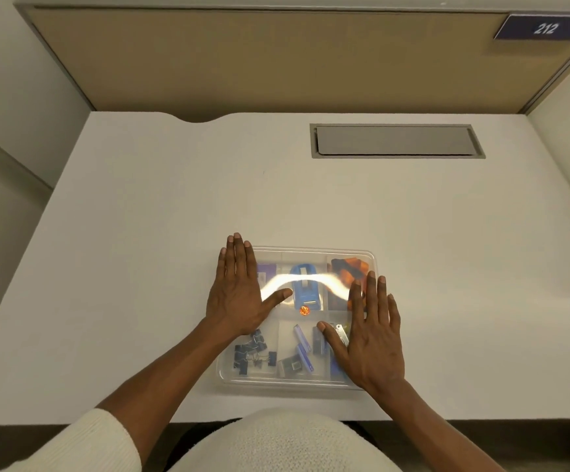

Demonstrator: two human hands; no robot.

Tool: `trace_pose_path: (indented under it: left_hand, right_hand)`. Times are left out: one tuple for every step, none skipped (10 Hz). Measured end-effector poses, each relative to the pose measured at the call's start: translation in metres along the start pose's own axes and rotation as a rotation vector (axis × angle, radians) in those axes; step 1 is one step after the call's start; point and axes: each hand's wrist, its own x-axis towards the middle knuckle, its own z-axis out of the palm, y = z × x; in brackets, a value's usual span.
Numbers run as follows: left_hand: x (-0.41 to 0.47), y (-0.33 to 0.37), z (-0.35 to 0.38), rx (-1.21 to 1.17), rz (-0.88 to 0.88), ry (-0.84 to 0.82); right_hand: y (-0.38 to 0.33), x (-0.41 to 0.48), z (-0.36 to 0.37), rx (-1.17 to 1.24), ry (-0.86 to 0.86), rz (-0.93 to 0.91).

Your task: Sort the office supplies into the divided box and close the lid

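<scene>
Head view: clear divided box point(314, 253) near the worktop's point(174, 206) front edge, about midway along it, transparent lid point(297, 381) down over the compartments, a bright glare streak across it. Left hand point(239, 294) flat on the lid's left side, fingers spread and extended, gripping nothing; right hand point(372, 335) flat on the lid's right side, likewise spread and empty. Through the lid: black binder clips point(253, 356) in the front left compartment; small blue pieces point(302, 349) and a dark grey one in the front middle; a blue stapler-like tool point(305, 287) in the back middle with a small orange item point(304, 311) just in front of it; orange and black things point(348, 269) in the back right; something purple-blue in the back left, too blurred to name. Recessed grey hatch point(396, 141) toward the back right corner. Wide bare surface left, right and behind the box; tan partition point(242, 63) along the back edge.
</scene>
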Motion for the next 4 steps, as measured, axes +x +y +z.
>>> trace_pose_path:
  left_hand:
    - [0.000,0.002,-0.007,0.047,-0.022,-0.029]
    - [-0.002,0.002,-0.013,0.046,0.005,-0.021]
    - [-0.004,0.001,-0.026,0.062,0.019,-0.020]
    - [0.000,0.000,-0.048,0.116,0.018,0.010]
  right_hand:
    - [-0.002,0.000,-0.007,-0.023,-0.047,0.018]
    - [-0.003,0.003,-0.013,-0.028,-0.088,0.026]
    - [-0.007,0.012,-0.029,0.071,-0.053,0.026]
    - [-0.013,0.026,-0.049,0.190,-0.032,-0.027]
